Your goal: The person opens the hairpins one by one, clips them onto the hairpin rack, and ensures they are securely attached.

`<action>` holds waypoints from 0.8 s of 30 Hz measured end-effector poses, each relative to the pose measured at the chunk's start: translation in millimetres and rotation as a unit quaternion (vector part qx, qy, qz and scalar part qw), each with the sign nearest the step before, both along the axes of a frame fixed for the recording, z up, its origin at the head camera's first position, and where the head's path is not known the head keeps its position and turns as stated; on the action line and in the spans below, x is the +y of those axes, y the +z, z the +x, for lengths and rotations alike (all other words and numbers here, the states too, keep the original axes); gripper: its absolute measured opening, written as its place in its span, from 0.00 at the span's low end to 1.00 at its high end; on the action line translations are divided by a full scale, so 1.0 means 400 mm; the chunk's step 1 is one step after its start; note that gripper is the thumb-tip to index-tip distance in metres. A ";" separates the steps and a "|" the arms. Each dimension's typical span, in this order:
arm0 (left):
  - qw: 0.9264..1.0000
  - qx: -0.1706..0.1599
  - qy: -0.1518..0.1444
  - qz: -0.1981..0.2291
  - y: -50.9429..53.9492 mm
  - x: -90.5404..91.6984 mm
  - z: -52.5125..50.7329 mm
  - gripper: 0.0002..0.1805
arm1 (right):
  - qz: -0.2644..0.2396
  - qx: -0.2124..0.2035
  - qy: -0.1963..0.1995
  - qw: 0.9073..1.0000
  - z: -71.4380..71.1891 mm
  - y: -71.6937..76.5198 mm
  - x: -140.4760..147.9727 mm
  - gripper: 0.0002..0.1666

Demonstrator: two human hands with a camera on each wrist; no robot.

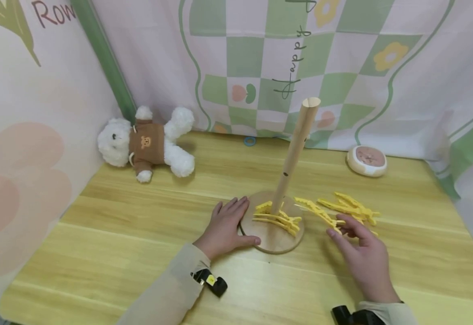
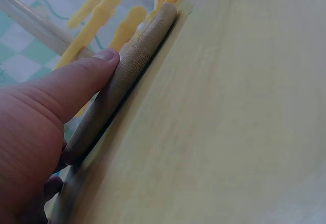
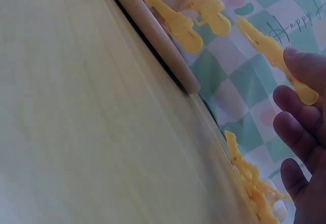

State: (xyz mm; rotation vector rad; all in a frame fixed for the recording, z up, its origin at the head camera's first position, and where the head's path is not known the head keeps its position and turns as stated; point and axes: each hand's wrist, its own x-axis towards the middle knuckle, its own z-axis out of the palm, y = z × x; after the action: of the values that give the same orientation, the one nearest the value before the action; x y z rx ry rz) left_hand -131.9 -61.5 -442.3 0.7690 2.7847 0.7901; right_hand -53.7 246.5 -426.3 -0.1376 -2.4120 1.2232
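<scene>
Yellow clips (image 1: 277,220) already sit on the base of a wooden stand (image 1: 291,164); right of it, the right hand (image 1: 366,259) pinches another clip (image 1: 317,211) in its fingers, and a pile of clips (image 1: 350,207) lies off the base. The left hand (image 1: 228,228) rests, fingers spread, at the stand's left edge. Behind the stand, the wood-grain worktop (image 1: 98,234) meets a checked curtain (image 1: 244,58).

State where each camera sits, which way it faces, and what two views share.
Head: on the head, facing forward and down at the table; left hand, right hand and sleeves show.
Left wrist: on that wrist, looking across the table at the round wooden base; left hand shows.
Right wrist: on that wrist, looking across the table; right hand shows, pinching a yellow piece.
Both wrist views share the checkered cloth.
</scene>
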 end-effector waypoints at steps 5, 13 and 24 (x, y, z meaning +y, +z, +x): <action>1.000 0.001 0.000 -0.001 0.000 0.000 0.001 0.60 | 0.035 -0.002 0.019 0.999 0.002 -0.003 -0.009 0.20; 1.000 0.004 -0.001 0.002 -0.003 0.000 -0.001 0.60 | 0.055 0.005 0.034 0.998 0.000 -0.005 -0.042 0.21; 1.000 0.006 -0.001 -0.001 -0.003 0.000 0.000 0.60 | -0.102 -0.011 0.047 0.994 -0.009 -0.019 -0.088 0.24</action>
State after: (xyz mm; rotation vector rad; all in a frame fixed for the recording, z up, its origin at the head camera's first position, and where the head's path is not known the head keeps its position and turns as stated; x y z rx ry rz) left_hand -132.0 -61.6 -443.3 0.7781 2.7941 0.7860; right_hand -57.2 211.2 -434.1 -0.0999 -2.3303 1.5170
